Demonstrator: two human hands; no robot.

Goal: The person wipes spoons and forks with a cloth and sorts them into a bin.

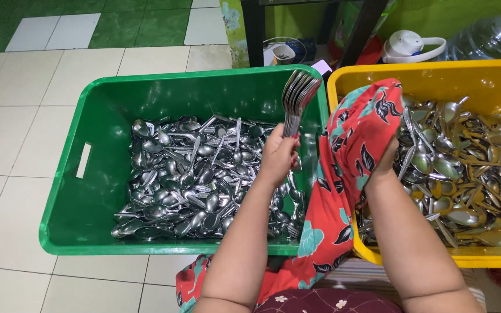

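Head cam, looking down. Nearest the lens, at 6 o'clock: a dark maroon floral garment [326,302] on the person's lap, w/ two bare forearms rising from it toward 12.

Left hand [278,155], just right of centre, is closed in a fist round the handles of a bundle of steel spoons [298,99]. The bundle stands nearly upright; its long axis runs 6 to 12, leaning a little toward 1 o'clock, bowls up and fanned out, handles down inside the fist. It is held over the right end of a green plastic crate [82,191], by the wall next to the yellow tub.

The green crate fills the left and centre. It holds a loose heap of spoons [198,179] lying flat at mixed angles, most w/ long axes roughly 7 to 1.

Right hand [385,157], at 3 o'clock, grips a red cloth w/ teal and black leaf print [349,174]; the fingers are wrapped in the fabric, so can't tell whether a spoon is inside. The cloth drapes over the rim between the two containers.

A yellow plastic tub [494,78] on the right is full of more spoons [471,174].

Pale tiled floor [18,116] at 9 o'clock. At 1 o'clock, a clear water jug [488,37].
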